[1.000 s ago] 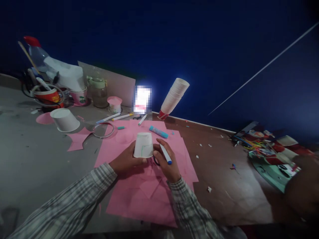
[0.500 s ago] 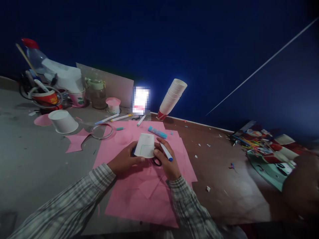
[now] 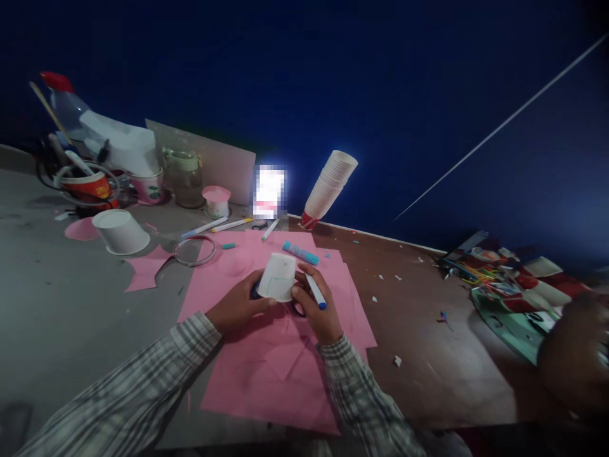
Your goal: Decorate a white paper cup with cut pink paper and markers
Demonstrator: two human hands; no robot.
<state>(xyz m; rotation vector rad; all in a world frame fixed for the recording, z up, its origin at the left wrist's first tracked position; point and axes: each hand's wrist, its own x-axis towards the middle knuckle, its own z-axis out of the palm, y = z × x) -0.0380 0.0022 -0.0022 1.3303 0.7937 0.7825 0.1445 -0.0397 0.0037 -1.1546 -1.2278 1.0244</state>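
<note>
A white paper cup (image 3: 278,277) is held upside down between my two hands, with a thin green line drawn on its side. My left hand (image 3: 240,303) grips it from the left, thumb along the lower rim. My right hand (image 3: 318,309) touches the cup's right side with the fingertips and also holds a white felt-tip pen (image 3: 314,289) with a blue end pointing down and right. Below the cup lie overlapping pink paper sheets (image 3: 271,400). The dark handle loop of what seem to be scissors (image 3: 298,309) shows beneath my right fingers.
A blue glue stick (image 3: 301,252) lies behind the cup. Leftward are a tape roll (image 3: 194,251), another upturned cup (image 3: 120,232) and a lidded jar (image 3: 183,181). A leaning cup stack (image 3: 329,189) stands behind. Cluttered craft items (image 3: 518,285) and another person's blurred arm (image 3: 573,349) are at right.
The cup has turned and tilted slightly in my hands. My right hand and the pen have shifted a little to the left. Other things on the table stay in place.
</note>
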